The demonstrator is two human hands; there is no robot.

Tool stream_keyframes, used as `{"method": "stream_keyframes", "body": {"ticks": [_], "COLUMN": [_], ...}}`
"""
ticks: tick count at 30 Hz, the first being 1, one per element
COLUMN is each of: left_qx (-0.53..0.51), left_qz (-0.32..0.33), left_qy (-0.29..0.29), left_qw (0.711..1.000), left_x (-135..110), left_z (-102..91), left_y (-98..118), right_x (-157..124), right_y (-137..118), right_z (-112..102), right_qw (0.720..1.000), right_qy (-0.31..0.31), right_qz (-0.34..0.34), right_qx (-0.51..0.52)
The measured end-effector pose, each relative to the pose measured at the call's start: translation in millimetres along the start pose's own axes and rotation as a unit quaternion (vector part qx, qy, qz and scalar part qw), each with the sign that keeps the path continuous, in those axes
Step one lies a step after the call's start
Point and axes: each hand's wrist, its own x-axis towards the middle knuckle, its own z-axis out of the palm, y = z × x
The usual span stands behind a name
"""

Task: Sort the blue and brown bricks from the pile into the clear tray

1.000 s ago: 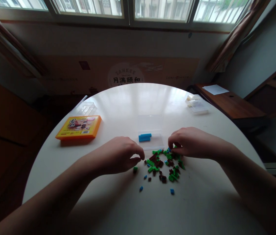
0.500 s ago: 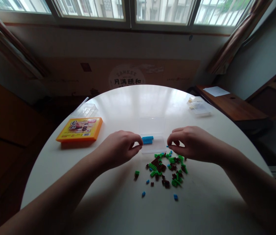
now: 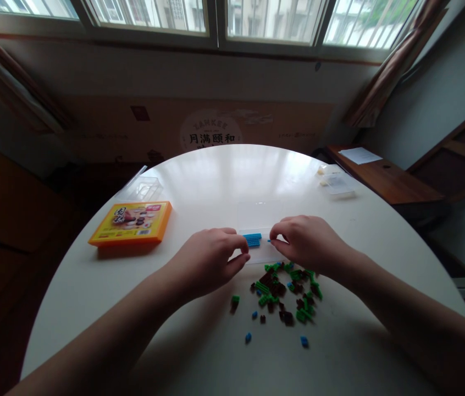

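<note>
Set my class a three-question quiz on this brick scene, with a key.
1. True or false: the flat orange box lies on the left hand side of the round white table.
2. The blue brick strip rests on: A the clear plastic tray; B the orange box; C the windowsill.
3. What colour is the tiny brick pinched by the right hand?
Key: 1 true; 2 A; 3 blue.

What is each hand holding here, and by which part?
The left hand appears to pinch the blue block strip by its left end; the right hand pinches a tiny blue brick at its fingertips.
</note>
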Motion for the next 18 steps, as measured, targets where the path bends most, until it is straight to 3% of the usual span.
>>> {"method": "stream_keyframes", "body": {"ticks": [5,11,18], "left_qx": [0.004,0.015,0.063], "left_qz": [0.021,0.016,0.001], "left_qy": [-0.024,-0.035,-0.039], "left_qw": [0.999,0.999,0.997], "left_x": [-2.0,-1.6,-1.1], "left_z": [-0.3,0.8,2.0], "left_y": [1.8,2.4,3.4], "right_x": [2.4,1.0,0.4], "right_y": [-3.5,-4.3,-7.6], "right_z": [4.5,10.6,9.7], "right_qw": [1.0,0.997,0.997], "right_qy": [0.001,0.055,0.039], "right_qz": [0.016,0.04,0.057], "right_qx": [-0.001,-0.022,-0.02]}}
